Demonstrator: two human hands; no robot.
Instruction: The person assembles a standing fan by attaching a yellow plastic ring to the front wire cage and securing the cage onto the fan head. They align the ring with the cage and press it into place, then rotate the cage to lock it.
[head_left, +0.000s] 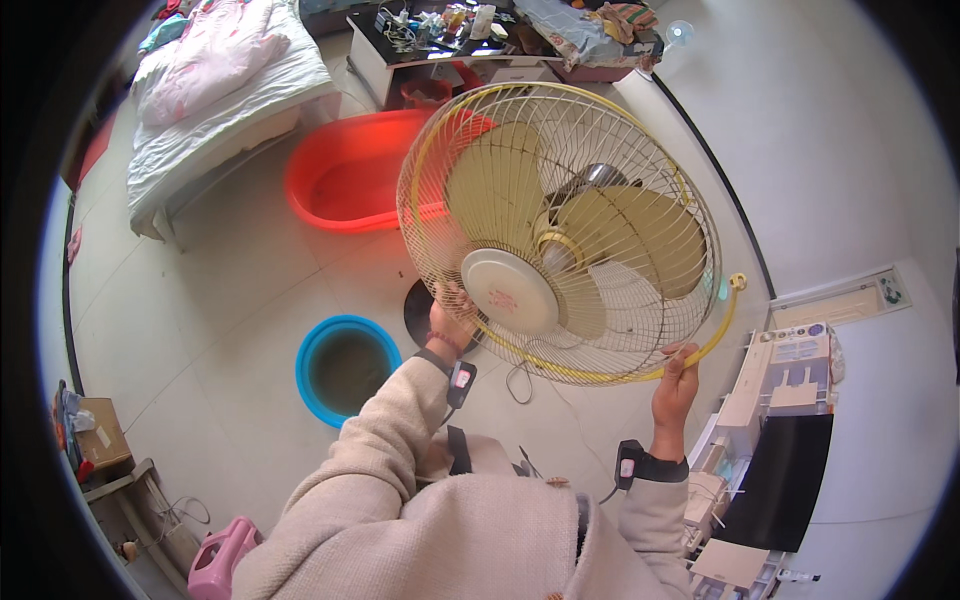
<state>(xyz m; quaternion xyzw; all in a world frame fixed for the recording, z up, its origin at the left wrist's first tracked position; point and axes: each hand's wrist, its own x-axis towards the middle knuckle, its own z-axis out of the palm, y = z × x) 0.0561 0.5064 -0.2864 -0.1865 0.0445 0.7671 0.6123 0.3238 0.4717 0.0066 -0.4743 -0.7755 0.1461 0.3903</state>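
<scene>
Our right hand (674,398) grips the yellow band (725,328) at the fan's (635,235) lower right, while our left hand (453,314) holds its lower-left edge near the white disc (510,290). We judge things partway: the band follows much of the rim, but its right end stands away, unfastened. Beyond the fan, above the floor (240,300), we see a red tub (310,185), then the cluttered counter (388,54).

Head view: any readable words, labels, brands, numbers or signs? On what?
None readable.
White disc on the fan: red marking, too blurred.
Left wrist device: screen too small.
Right wrist device: screen too small.
Cardboard box: pale label, too small.
</scene>
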